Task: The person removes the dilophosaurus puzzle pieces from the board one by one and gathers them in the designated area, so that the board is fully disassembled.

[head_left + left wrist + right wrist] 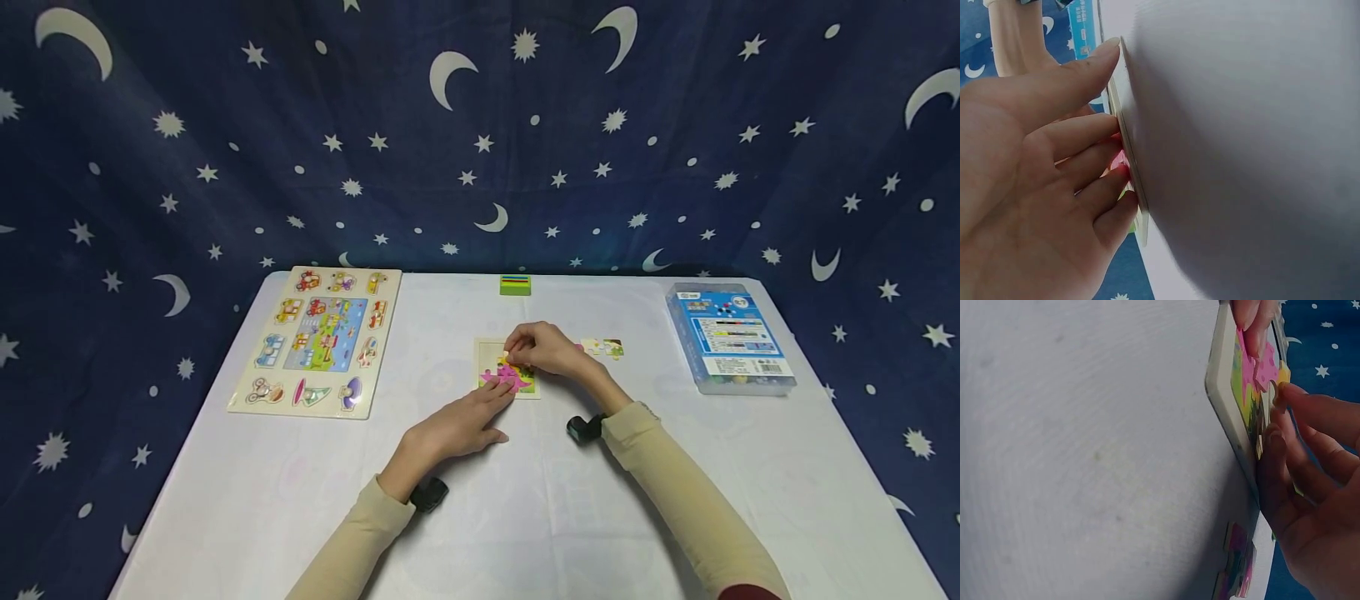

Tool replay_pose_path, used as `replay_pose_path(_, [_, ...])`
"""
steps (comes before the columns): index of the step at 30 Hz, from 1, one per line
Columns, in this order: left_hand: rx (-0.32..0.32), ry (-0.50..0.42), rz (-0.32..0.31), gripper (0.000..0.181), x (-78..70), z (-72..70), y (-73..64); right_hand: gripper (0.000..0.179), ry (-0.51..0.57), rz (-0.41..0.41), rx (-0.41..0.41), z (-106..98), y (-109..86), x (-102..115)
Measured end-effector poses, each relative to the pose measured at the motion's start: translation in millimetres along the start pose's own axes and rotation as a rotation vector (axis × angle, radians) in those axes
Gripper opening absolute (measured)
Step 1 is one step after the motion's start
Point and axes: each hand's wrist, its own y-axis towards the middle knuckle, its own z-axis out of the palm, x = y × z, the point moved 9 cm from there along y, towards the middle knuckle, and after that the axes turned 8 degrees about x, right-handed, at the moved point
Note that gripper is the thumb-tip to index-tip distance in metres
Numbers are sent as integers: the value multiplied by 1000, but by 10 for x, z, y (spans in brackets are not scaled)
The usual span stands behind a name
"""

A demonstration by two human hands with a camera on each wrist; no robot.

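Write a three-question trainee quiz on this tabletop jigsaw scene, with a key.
1. Which grip is outstretched on the pink jigsaw picture?
2. Fill in: the clear plastic box with a blue label lies to the person's ___ of the rectangular pale wooden tray.
3. True or false: every jigsaw piece lies inside the tray.

Key:
1. The left grip.
2. Right.
3. False; loose multicoloured jigsaw pieces lie on the white tabletop.

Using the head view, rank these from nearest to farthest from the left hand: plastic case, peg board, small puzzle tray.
1. Small puzzle tray: the left hand rests on it.
2. Peg board: on the table's left side.
3. Plastic case: over on the right side.
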Motion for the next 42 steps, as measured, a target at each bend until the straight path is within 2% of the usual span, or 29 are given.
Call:
replay_pose_path(11, [5, 11, 0, 72, -6, 1, -4, 15, 63, 15, -1, -47, -59, -55])
replay_pose_path(16, [6, 9, 4, 82, -8, 13, -1, 15, 73, 16, -19, -116, -117, -95])
replay_pose_path(23, [8, -18, 3, 103, -19, 14, -10, 17, 101, 36, -23, -215, -260, -144])
replay_pose_path(28, [6, -11, -11, 105, -15, 11, -2, 17, 71, 41, -54, -327, -357, -180])
replay_pose_path(34, [6, -20, -15, 106, -16, 11, 4, 17, 87, 47, -64, -437, -490, -285])
replay_pose_path(42, [10, -17, -10, 108, -26, 14, 2, 19, 65, 95, -95, -576, -674, -482])
